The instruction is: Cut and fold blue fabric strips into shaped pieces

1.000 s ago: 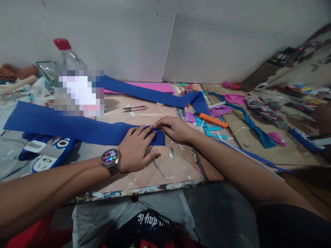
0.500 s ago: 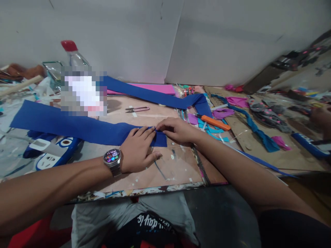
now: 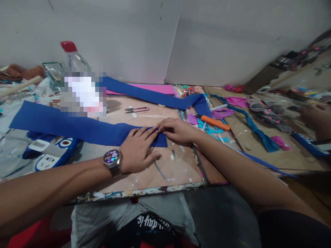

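Note:
A wide strip of blue fabric (image 3: 85, 129) runs across the work board to its short right end. My left hand (image 3: 137, 148), with a watch on the wrist, lies flat over the strip, fingers spread and pressing it down. At the strip's upper edge near that end, my right hand (image 3: 176, 129) has its fingers bent and pinched together on the cloth, touching my left fingertips. What lies under those fingertips is hidden. Thread snips (image 3: 137, 110) rest on the board beyond my hands. An orange-handled cutter (image 3: 215, 123) lies just beyond my right wrist.
A second blue fabric strip (image 3: 144, 93) stretches along the back, beside a pink piece (image 3: 160, 89). A red-capped bottle (image 3: 69, 46) stands back left. Blue-and-white power strips (image 3: 59, 151) and fabric scraps (image 3: 261, 134) lie around. Another person's hand (image 3: 317, 119) is at far right.
My fingers have shifted very slightly at the strip's upper edge. The other person's hand at far right has moved a little left, further into view.

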Demonstrator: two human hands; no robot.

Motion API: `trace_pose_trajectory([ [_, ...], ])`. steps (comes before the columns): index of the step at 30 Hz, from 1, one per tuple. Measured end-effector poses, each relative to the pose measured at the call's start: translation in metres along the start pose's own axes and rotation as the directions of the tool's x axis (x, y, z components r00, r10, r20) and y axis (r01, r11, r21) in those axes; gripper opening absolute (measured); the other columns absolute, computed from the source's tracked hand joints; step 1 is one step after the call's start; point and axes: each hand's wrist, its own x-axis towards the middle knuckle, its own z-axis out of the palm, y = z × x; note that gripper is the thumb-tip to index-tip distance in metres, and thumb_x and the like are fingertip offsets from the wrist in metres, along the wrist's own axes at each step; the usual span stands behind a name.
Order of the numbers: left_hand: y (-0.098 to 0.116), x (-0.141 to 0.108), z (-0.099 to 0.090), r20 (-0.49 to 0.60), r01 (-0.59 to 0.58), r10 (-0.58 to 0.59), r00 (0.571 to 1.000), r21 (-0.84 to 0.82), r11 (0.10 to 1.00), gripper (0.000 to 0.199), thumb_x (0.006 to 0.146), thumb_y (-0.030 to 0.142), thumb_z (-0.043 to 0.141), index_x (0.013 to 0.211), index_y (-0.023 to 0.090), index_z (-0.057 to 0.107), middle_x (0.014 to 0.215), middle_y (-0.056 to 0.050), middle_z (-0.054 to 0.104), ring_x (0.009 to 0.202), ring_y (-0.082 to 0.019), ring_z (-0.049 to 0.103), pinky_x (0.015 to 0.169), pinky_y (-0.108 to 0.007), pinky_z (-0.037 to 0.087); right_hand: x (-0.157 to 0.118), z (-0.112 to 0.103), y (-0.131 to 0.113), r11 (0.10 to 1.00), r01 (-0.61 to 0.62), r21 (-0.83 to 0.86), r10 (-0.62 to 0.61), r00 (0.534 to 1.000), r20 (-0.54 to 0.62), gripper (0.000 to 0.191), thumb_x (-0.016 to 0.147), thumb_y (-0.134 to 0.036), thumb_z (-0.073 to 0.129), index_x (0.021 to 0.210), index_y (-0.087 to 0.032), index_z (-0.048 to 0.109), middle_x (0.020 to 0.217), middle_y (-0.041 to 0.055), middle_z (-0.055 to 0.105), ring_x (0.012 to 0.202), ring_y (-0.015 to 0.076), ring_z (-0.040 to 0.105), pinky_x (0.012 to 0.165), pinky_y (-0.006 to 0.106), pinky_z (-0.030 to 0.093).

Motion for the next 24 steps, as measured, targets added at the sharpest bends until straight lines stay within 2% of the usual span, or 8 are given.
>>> trace_pose_trajectory([
  [8,0.0005,-0.0001,-0.0009,0.019,0.006,-0.006,1.0,0.021,1.0,0.076,0.101,0.066,0.042,0.157,0.015,0.046,0.165,-0.015,0.045,0.152,-0.04,0.039,0.119,-0.061,0.034,-0.001,0.0023,0.0023,0.995,-0.075,0.067,0.078,0.996,-0.047,0.029,0.085,-0.003,0.054,0.095,-0.02,0.075,0.11,0.007,0.078,0.101,0.0209,0.073,0.097,0.04,0.057],
  [13,0.0002,0.0001,-0.0001,0.017,0.004,-0.004,1.0,0.029,1.0,0.077,0.101,0.067,0.041,0.156,0.014,0.047,0.165,-0.015,0.045,0.152,-0.039,0.04,0.119,-0.061,0.034,-0.0006,0.0035,0.0011,0.987,-0.124,0.103,0.131,0.989,-0.068,0.028,0.084,-0.006,0.059,0.104,-0.02,0.074,0.109,0.0074,0.077,0.096,0.0205,0.072,0.09,0.037,0.058],
  [24,0.0008,0.0003,-0.0013,0.027,0.008,-0.008,1.0,0.029,1.0,0.076,0.101,0.066,0.043,0.156,0.014,0.048,0.166,-0.014,0.044,0.152,-0.04,0.039,0.119,-0.06,0.034,-0.0015,0.0028,0.0044,0.978,-0.172,0.12,0.18,0.982,-0.053,0.017,0.091,-0.02,0.068,0.107,-0.021,0.074,0.106,0.007,0.076,0.096,0.0208,0.072,0.09,0.036,0.058],
])
